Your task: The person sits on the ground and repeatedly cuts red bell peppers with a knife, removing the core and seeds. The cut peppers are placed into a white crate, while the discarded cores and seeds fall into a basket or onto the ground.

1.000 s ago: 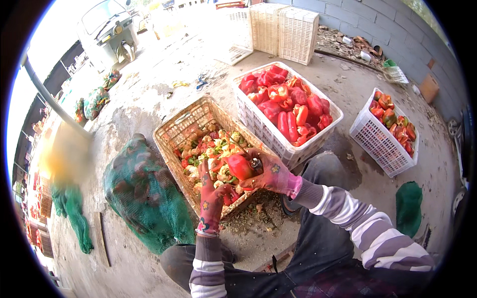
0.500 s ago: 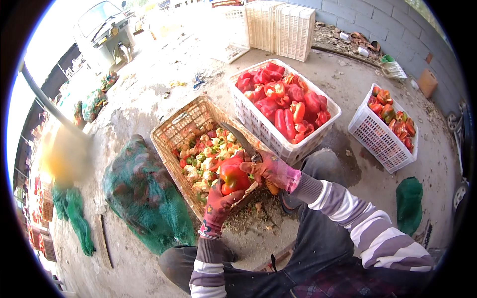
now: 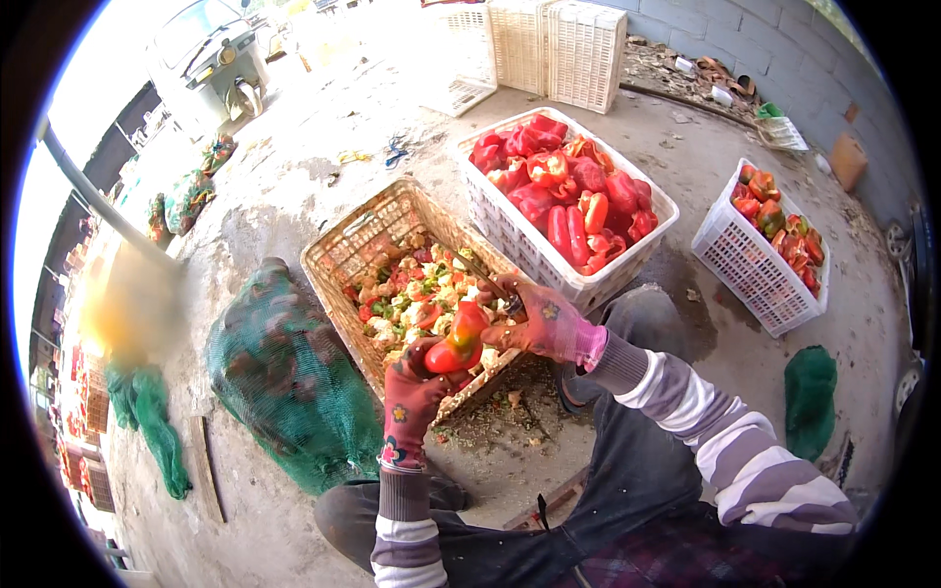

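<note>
Over the near end of the tan crate (image 3: 338,227), my gloved left hand (image 3: 410,390) is closed around a red bell pepper (image 3: 457,345) that has a greenish patch. My right hand (image 3: 545,323), also gloved, grips a knife (image 3: 478,265) whose blade points away to the upper left. Fingers of the right hand reach the pepper's side; its handle end of the knife is mostly hidden by them. Inside the crate lie pale pepper cores (image 3: 397,328) with green stems and red bits.
A white crate (image 3: 627,279) full of red peppers stands just beyond. Another white crate (image 3: 760,284) of peppers is at the right. A green mesh sack (image 3: 284,372) lies left, a green net (image 3: 810,402) right. Pale crates (image 3: 583,59) stand behind; a three-wheeled vehicle (image 3: 211,73) is at the far left.
The pepper has been turned in my left hand and its greenish patch now faces upward. The knife blade has swung lower and shows less of its length.
</note>
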Demonstrator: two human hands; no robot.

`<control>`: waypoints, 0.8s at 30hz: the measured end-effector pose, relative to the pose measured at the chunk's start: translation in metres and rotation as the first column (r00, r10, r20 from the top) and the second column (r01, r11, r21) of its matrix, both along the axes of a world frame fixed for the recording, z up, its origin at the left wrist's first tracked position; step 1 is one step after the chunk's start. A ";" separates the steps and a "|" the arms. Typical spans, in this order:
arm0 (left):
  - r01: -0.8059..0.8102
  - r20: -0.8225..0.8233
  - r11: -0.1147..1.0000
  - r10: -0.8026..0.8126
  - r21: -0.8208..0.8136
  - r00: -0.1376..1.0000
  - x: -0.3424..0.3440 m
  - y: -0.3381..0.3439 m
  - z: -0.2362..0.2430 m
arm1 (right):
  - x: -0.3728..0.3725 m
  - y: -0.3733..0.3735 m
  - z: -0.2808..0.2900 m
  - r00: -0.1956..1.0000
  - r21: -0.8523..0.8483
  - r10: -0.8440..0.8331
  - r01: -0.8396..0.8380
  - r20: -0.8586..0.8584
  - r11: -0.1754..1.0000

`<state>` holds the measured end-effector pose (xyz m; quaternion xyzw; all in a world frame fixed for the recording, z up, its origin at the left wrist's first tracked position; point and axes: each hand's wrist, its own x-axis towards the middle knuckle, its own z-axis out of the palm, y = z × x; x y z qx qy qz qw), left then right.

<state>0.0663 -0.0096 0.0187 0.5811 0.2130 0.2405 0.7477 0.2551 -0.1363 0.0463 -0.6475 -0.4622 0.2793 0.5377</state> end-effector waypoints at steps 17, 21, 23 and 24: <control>-0.114 -0.206 0.531 0.506 0.839 0.838 -0.003 -0.005 0.026 | -0.042 -0.006 -0.007 0.907 -0.049 0.105 -0.093 0.409 0.994; -0.116 -0.159 0.466 0.510 0.877 0.846 -0.001 -0.004 0.025 | -0.043 -0.004 -0.016 0.930 -0.010 0.082 -0.084 0.359 0.996; -0.111 -0.167 0.465 0.517 0.879 0.840 0.000 -0.005 0.027 | -0.044 -0.003 -0.016 0.922 0.006 0.067 -0.074 0.381 0.997; -0.108 -0.171 0.464 0.520 0.879 0.837 0.000 -0.005 0.027 | -0.045 -0.003 -0.016 0.918 0.013 0.058 -0.069 0.392 0.998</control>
